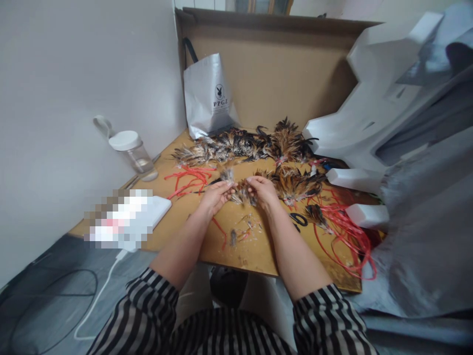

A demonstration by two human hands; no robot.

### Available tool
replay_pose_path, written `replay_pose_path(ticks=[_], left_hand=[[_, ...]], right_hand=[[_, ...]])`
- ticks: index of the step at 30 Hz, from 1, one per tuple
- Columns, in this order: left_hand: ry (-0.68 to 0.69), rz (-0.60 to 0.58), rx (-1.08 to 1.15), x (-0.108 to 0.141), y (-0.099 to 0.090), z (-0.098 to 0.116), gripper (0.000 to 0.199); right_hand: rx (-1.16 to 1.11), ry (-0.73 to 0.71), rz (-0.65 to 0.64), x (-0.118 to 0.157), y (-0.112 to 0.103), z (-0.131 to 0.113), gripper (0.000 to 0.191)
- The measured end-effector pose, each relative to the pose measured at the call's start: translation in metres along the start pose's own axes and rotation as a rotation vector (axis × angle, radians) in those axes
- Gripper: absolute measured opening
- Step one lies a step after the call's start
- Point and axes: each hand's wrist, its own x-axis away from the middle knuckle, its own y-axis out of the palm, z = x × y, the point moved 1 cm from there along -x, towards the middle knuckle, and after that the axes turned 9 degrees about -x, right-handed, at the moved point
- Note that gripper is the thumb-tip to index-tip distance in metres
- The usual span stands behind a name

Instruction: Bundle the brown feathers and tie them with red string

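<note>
My left hand (217, 196) is closed in a pinch, and pale, greyish feathers (227, 174) stick up from its fingertips. Just to its right, my right hand (261, 189) has thumb and finger pressed together; anything between them is too small to make out. Brown and cream feathers (239, 196) lie below and between the two hands. Beside the right hand spreads a pile of brown and black feathers (295, 182). Feather scraps (233, 237) and bits of red string are scattered on the wooden tabletop (254, 259) nearer to me.
A long row of feather bunches (236, 145) lies behind my hands, before a silver bag (207, 96). Red strings (190, 178) are at left, more red strings (347, 236) at right. A lidded jar (131, 150), white power bank (158, 209), black scissors handles (298, 219) and white foam (332, 133) stand around.
</note>
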Motion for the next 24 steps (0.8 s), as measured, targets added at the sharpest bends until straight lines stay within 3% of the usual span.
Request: replay_pose_path(ticks=[3, 5, 9, 10, 17, 21, 24], left_hand=[[0.000, -0.048, -0.018, 0.001, 0.000, 0.000, 0.012], [-0.004, -0.062, -0.031, 0.000, -0.001, -0.001, 0.013], [-0.007, -0.035, -0.023, -0.002, -0.005, -0.002, 0.013], [-0.008, -0.024, -0.017, -0.002, -0.005, -0.003, 0.013], [-0.034, 0.015, 0.004, -0.005, -0.008, -0.005, 0.010], [-0.039, 0.009, -0.008, -0.004, -0.007, -0.005, 0.009], [-0.038, 0.004, -0.015, -0.003, -0.006, -0.005, 0.010]], right_hand=[[-0.066, 0.013, -0.058, 0.005, 0.003, -0.005, 0.026], [-0.077, 0.020, -0.161, 0.012, 0.002, -0.014, 0.025], [0.232, 0.174, -0.652, 0.026, -0.002, -0.029, 0.029], [0.319, 0.183, -0.704, 0.027, -0.004, -0.030, 0.032], [1.056, 0.072, -0.544, 0.017, -0.010, -0.019, 0.022], [1.476, 0.076, -0.513, 0.031, 0.006, -0.026, 0.028], [1.649, 0.050, -0.432, 0.042, 0.019, -0.027, 0.030]])
